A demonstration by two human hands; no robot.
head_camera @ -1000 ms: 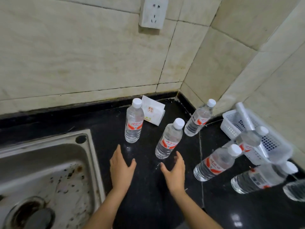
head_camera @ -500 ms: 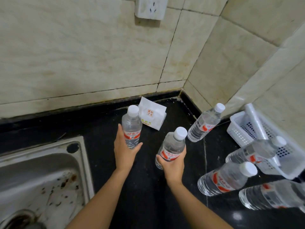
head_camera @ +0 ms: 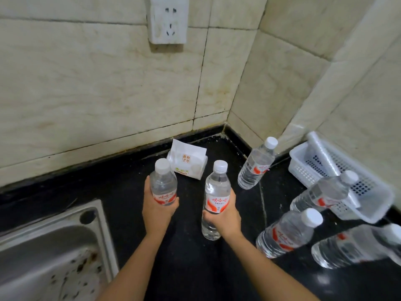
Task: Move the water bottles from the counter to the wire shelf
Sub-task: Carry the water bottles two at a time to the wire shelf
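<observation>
My left hand (head_camera: 156, 210) grips a clear water bottle (head_camera: 163, 183) with a white cap and red label, held upright above the black counter (head_camera: 121, 187). My right hand (head_camera: 225, 216) grips a second, like bottle (head_camera: 217, 192), also upright. Another bottle (head_camera: 256, 165) stands near the corner to the right. Three more bottles (head_camera: 288, 233) stand along the right edge of the view, one of them blurred at the frame border. No wire shelf shows in this view.
A white tissue pack (head_camera: 187, 162) sits against the back wall behind the held bottles. A white perforated plastic basket (head_camera: 303, 164) stands at the right wall. A steel sink (head_camera: 54, 253) lies at the lower left. A wall socket (head_camera: 168, 20) hangs above.
Both hands reached forward from open above the counter, closed around the two nearest bottles and raised them toward me. The other bottles have stayed put.
</observation>
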